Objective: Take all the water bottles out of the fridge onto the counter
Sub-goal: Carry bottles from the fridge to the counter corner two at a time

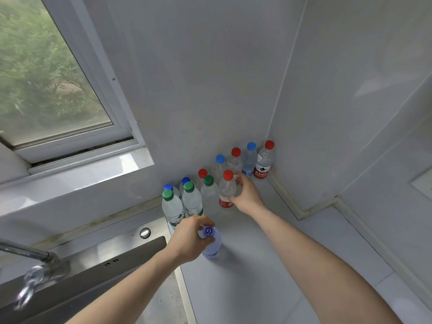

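We find both arms stretched over the worktop. The left hand grips a purple-capped bottle at its neck, upright near the sink edge. The right hand wraps a red-capped bottle in the cluster. Other bottles, capped red, blue and green, stand towards the back corner; one red-capped in the corner itself.

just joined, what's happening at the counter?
A person is setting water bottles on the white counter beside the sink. The left hand holds a blue-capped bottle by its top, nearest the camera. The right hand has its grip around a red-capped bottle at the edge of the cluster. About ten other bottles with red, blue and green caps stand upright along the wall into the corner.
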